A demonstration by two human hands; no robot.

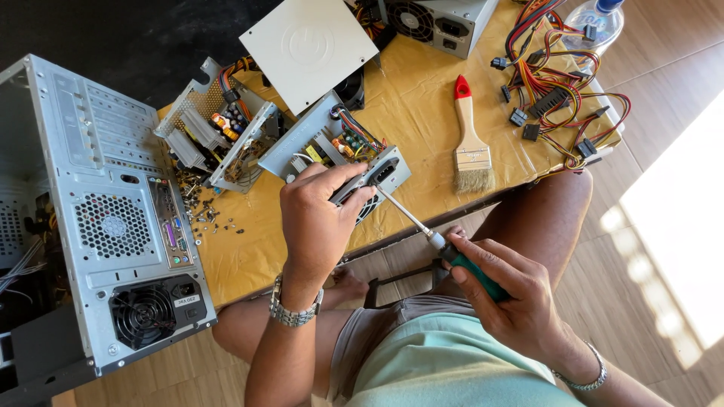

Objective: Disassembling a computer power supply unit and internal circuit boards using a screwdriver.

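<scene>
My left hand [317, 215] grips the near edge of an open power supply unit [332, 147], a grey metal box showing coils and coloured wires, on a low table with a yellow cover [422, 113]. My right hand [501, 290] holds a screwdriver [422, 230] by its green handle. Its metal shaft slants up to the left and the tip touches the unit's socket face, beside my left thumb.
A grey computer case [113, 218] lies at the left. A second open power supply [219, 128], a white metal cover [308, 47], a third unit [434, 22], a red-handled brush [471, 143], a cable bundle [562, 83], a plastic bottle [596, 19] and several loose screws [200, 207] lie about.
</scene>
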